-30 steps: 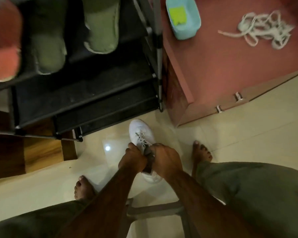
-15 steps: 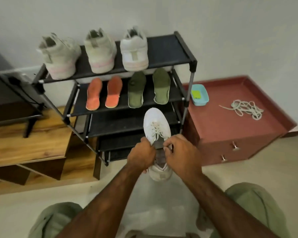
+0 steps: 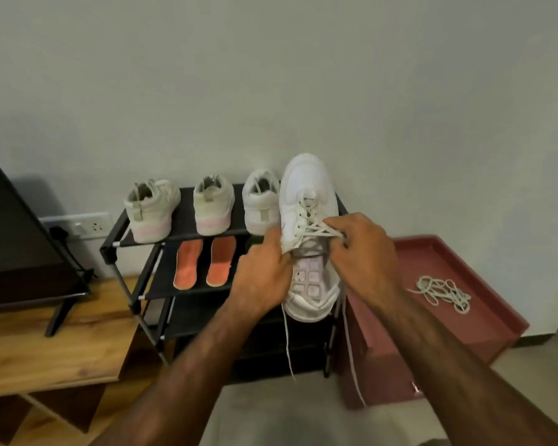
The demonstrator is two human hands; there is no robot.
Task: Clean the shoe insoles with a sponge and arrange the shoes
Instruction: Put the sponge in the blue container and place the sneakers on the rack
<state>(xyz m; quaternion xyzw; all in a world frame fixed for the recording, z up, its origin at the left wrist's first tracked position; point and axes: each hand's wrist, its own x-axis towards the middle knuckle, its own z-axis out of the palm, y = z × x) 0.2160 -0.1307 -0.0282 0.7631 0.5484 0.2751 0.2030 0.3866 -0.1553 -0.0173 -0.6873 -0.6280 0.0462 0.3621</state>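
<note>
Head: left hand [image 3: 264, 278], right hand [image 3: 364, 252] grip smooth sneaker [image 3: 306, 185].

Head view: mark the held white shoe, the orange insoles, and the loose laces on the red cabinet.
white shoe [image 3: 306, 185], head view, toe cap.
orange insoles [image 3: 187, 265], head view, middle of the left insole.
loose laces [image 3: 443, 292], head view, centre of the tangle.

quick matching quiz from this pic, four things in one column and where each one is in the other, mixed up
Things:
1. white shoe
2. orange insoles
3. loose laces
4. wall socket

Places:
A. on top of the red cabinet
B. held by the left hand and right hand
C. on the second shelf of the rack
D. on the wall, left of the rack

Pairs: 1-B, 2-C, 3-A, 4-D
</note>
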